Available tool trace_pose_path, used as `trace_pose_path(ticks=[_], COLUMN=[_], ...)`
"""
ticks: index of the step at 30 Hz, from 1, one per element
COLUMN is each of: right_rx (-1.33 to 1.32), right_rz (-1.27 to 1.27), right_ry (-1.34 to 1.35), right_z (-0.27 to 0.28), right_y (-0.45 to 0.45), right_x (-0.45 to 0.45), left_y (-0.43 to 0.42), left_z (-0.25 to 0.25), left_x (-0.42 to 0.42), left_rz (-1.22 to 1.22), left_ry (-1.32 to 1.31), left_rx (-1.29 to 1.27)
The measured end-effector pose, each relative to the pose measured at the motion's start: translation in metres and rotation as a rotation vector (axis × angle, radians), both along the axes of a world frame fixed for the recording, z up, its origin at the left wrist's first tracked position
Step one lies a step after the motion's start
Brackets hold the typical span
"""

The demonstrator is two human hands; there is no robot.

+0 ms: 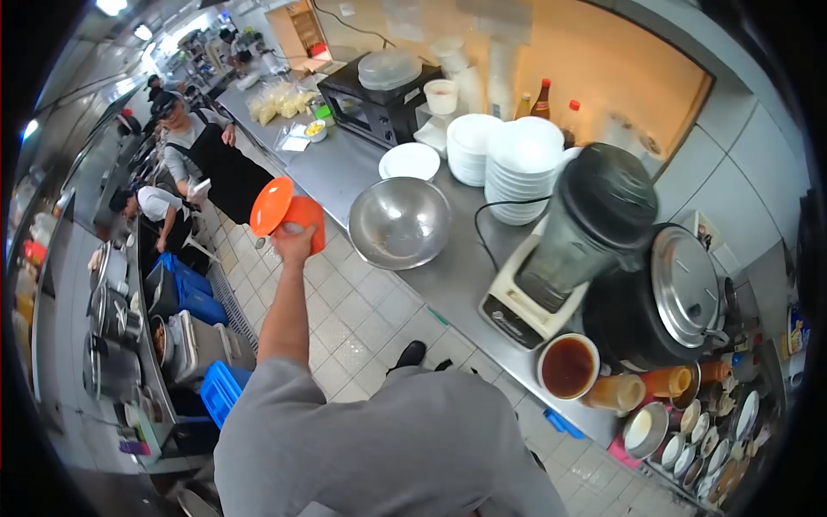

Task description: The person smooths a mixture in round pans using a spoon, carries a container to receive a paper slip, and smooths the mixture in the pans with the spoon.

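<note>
Clamped with left grip [295,244] on orange container [309,219], extended left of steel bowl [399,226] on counter [347,168]; unable to tell right grip, out of view

Orange container [310,222]: plain body, looks cylindrical, smooth surface. Held in mid-air, left part of scene, tilted; lower near side partly hidden by the grip. Orange lid [272,207]: round disc, same colour, sits tilted just left of the body, off its top. Can't tell if lid is attached or loose. Contents not visible.
</note>
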State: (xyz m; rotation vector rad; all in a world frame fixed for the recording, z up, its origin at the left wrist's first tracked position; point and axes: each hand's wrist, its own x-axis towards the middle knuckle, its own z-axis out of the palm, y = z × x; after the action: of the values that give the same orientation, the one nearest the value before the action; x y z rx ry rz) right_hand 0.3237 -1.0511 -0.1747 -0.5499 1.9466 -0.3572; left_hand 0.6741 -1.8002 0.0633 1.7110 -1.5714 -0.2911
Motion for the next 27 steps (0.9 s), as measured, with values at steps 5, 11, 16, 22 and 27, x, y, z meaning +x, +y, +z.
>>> trace_pose_path(ticks=[5,11,16,22,27], right_rx=[0.182,0.141,0.123,0.14,0.115], right_rz=[-0.233,-0.476,-0.552,-0.537,-0.506], right_ry=[-0.079,-0.099,-0.093,-0.097,-0.094], right_z=[0.029,0.077,0.104,0.11,0.099], right_y=[-0.022,-0.086,-0.116,-0.115,-0.089], right_x=[0.093,0.165,0.191,0.193,0.194], left_y=[-0.088,-0.145,-0.2,-0.138,-0.069], left_z=[-0.031,-0.051,-0.072,-0.076,0.024], left_x=[-0.061,-0.117,-0.131,-0.043,0.004], left_rz=[-0.155,-0.427,-0.63,-0.552,-0.205], left_ry=[-0.098,-0.153,-0.12,0.754,1.597], left_rx=[0.26,0.261,0.177,0.058,0.196])
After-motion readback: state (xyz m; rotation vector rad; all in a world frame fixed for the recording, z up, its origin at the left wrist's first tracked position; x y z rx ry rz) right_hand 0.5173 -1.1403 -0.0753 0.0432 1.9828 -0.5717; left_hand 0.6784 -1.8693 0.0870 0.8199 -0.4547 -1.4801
